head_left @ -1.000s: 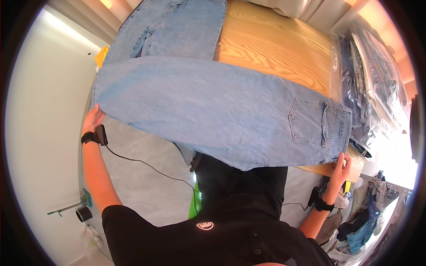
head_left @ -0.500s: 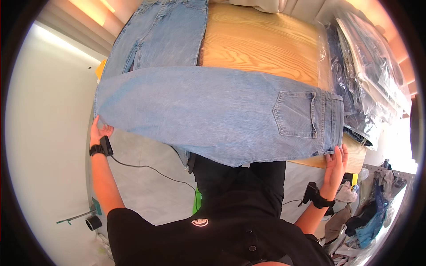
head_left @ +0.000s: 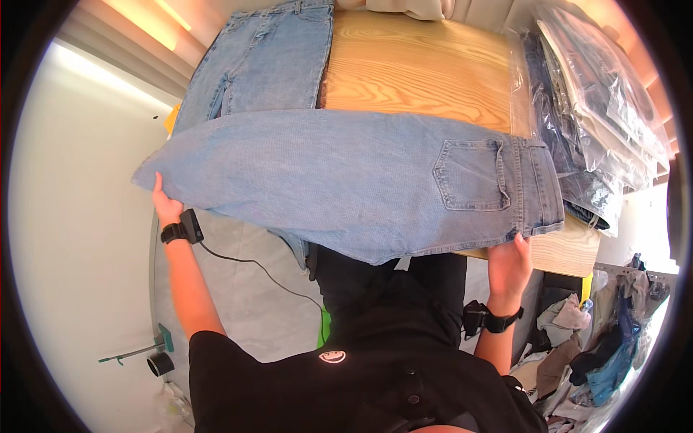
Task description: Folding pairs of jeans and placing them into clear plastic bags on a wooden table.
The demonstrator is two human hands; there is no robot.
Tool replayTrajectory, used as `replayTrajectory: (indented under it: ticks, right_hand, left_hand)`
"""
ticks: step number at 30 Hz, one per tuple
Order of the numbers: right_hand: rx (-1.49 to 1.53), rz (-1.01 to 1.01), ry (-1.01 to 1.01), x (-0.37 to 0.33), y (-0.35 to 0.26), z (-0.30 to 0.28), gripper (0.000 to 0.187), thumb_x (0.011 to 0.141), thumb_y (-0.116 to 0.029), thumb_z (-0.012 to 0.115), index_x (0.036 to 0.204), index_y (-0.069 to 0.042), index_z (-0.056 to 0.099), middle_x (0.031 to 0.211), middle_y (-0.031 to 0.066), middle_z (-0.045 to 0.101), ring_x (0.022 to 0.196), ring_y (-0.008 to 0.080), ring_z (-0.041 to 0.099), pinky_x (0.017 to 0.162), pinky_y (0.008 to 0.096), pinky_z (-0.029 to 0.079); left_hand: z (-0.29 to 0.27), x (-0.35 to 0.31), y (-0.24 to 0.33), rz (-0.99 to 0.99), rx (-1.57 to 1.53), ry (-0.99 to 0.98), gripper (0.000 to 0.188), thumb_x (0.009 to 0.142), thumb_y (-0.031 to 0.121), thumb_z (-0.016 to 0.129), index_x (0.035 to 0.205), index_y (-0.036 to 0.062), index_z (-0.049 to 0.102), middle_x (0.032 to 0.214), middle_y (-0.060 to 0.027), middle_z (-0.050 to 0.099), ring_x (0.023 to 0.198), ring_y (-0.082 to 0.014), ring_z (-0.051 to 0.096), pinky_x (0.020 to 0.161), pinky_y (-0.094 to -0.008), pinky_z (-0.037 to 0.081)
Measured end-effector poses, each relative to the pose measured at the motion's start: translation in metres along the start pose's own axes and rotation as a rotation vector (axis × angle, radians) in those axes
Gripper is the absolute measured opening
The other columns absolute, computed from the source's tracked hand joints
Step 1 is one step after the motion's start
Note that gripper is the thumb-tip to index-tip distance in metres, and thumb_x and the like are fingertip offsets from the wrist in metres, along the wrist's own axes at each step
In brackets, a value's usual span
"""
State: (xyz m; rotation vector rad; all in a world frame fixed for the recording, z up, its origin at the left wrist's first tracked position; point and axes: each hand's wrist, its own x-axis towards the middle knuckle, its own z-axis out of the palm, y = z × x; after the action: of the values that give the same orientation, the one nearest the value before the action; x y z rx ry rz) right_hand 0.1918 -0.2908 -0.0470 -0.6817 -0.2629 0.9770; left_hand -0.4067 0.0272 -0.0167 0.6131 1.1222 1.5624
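A folded pair of light blue jeans (head_left: 325,177) stretches sideways across the near edge of the table, a back pocket (head_left: 473,175) and the waistband at its right end. My left hand (head_left: 167,204) grips the leg end at the left, thumb on top and the other fingers hidden under the denim. At the right, my right hand (head_left: 510,263) holds the lower edge close to the waistband, its thumb over the cloth and its fingers beneath. Behind lies a second pair of light blue jeans (head_left: 274,61), front side up, its lower part covered by the first.
The wooden table (head_left: 419,65) shows behind the folded jeans. Clear plastic bags of garments (head_left: 592,108) are piled at its right. Crumpled clothes (head_left: 606,346) lie at the lower right. A cable (head_left: 253,262) runs from my left wrist device. A pale wall (head_left: 79,216) stands at the left.
My right hand has shifted left along the jeans' edge, away from the waistband corner. The leg end at my left hand has swung outward to the left, with the thumb now over it.
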Motion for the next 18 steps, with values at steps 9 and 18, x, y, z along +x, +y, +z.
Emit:
replayTrajectory:
  ticks: [9,18]
  right_hand:
    - [0.244,0.108,0.04,0.006,0.019,-0.004,0.049,0.082,-0.013,0.057,0.127,0.0,0.042,0.13,0.0123,0.048,0.123,0.0274,0.041,0.105,0.0429,0.027]
    - [0.218,0.122,0.144,0.008,0.029,0.014,0.045,0.081,-0.012,0.058,0.122,0.002,0.046,0.124,0.011,0.052,0.118,0.0261,0.045,0.104,0.0425,0.029]
  left_hand:
    - [0.168,-0.164,0.012,0.529,0.994,-0.437,0.04,0.082,-0.001,0.052,0.122,-0.0005,0.052,0.129,-0.0122,0.05,0.122,-0.0239,0.046,0.103,-0.0376,0.034]
    - [0.188,-0.226,-0.12,0.783,1.702,-0.865,0.079,0.059,-0.008,0.051,0.135,0.0093,0.04,0.144,-0.0159,0.03,0.135,-0.0335,0.024,0.11,-0.0529,0.011]
